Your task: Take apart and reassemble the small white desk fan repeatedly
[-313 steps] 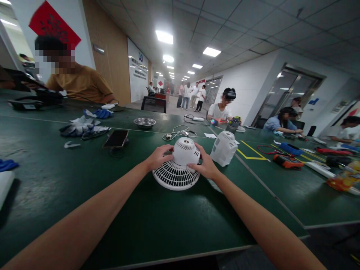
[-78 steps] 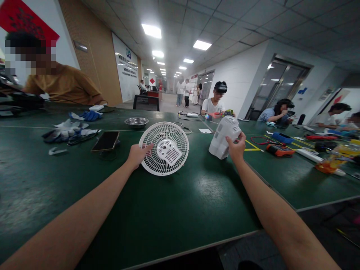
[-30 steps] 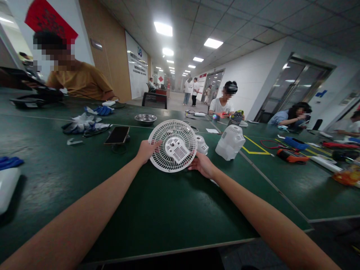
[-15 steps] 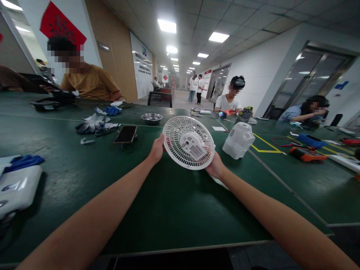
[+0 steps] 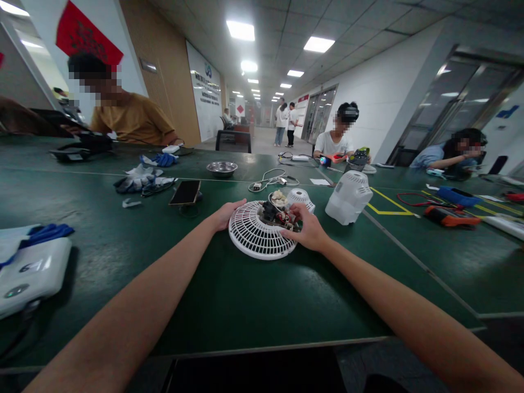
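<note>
A round white fan grille (image 5: 256, 240) is tilted over the green table, its back side turned up. At its centre sit a dark motor and wiring (image 5: 280, 213), with a pale bundle on top. My left hand (image 5: 226, 214) grips the grille's left rim, the thumb along the upper edge. My right hand (image 5: 308, 228) is curled at the right side, thumb over the grille and fingers against the motor and wires. Just behind stands a small white vented cover (image 5: 301, 197), partly hidden by my right hand. A white cable (image 5: 268, 180) with plugs lies beyond the grille.
A translucent white housing (image 5: 349, 199) stands to the right. Farther off are a metal bowl (image 5: 221, 168), a phone (image 5: 185, 192), gloves (image 5: 141, 180) and an orange multimeter (image 5: 450, 216). At the left edge lies a white device (image 5: 36, 275). Several people sit across the table.
The grille has been lowered and turned over, so the motor and wires now show. My right hand has moved from the rim to the motor side. The cable and vented cover behind have come into view.
</note>
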Action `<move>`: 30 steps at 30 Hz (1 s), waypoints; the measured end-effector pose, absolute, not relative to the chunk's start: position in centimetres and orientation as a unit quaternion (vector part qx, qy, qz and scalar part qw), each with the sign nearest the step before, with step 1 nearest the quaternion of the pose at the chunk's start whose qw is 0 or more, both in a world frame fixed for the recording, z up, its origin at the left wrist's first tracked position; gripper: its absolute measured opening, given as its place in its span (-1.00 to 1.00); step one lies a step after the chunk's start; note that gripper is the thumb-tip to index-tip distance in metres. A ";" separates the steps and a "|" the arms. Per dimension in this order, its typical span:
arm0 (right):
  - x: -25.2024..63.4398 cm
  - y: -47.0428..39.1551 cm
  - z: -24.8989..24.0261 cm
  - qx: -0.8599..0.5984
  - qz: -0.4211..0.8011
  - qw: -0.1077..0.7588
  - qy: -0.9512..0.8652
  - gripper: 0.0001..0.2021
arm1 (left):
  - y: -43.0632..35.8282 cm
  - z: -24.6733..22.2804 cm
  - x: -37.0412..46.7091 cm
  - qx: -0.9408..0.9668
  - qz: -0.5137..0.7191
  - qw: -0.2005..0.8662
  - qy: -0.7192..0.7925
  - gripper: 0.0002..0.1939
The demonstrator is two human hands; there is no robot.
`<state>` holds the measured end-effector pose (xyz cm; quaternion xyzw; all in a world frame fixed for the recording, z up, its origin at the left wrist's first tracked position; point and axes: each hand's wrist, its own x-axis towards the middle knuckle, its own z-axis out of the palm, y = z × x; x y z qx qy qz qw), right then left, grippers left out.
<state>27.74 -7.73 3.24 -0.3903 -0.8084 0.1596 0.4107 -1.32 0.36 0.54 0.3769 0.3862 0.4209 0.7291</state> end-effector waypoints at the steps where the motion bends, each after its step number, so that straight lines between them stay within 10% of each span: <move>1: 27.8 -7.6 3.3 -0.380 0.150 0.397 -0.822 -0.41 | 0.6 0.3 -1.3 0.375 0.429 0.717 0.401 -0.77; 13: 33.1 -1.8 1.4 -0.505 0.003 0.431 -0.748 -0.21 | 0.9 -0.1 -0.9 0.410 0.481 0.638 0.440 -0.79; 19: 33.4 -0.5 0.4 -0.575 0.137 0.454 -0.666 -0.07 | 0.4 0.2 -0.8 0.422 0.478 0.635 0.436 -0.78; 30: 34.6 -1.0 2.0 -0.372 0.651 0.587 -0.305 -0.61 | 0.9 -0.3 -1.1 0.431 0.469 0.622 0.456 -0.72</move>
